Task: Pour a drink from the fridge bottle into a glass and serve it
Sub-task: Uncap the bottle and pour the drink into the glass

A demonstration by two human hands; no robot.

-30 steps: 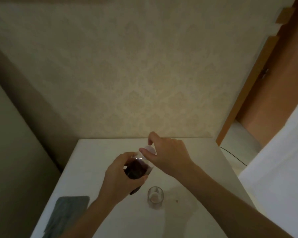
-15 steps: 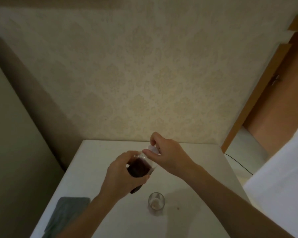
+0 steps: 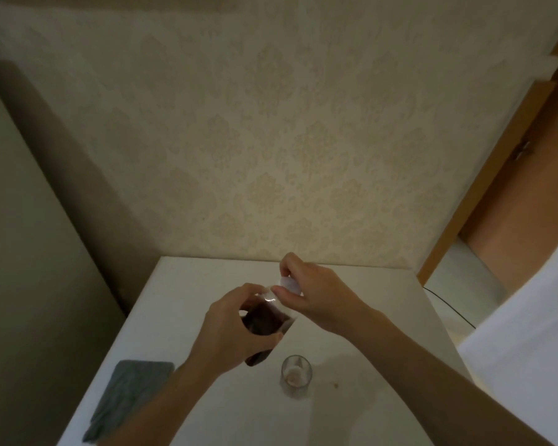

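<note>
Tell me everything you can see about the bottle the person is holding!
The bottle is clear, looks like plastic, and holds a dark reddish-brown drink. It has a white cap on top. It is held up above the white table, tilted so the cap points away from the person. The left hand grips its body, and the right hand pinches the cap. Just below and to its right stands a small glass; the bottle does not touch it.
</note>
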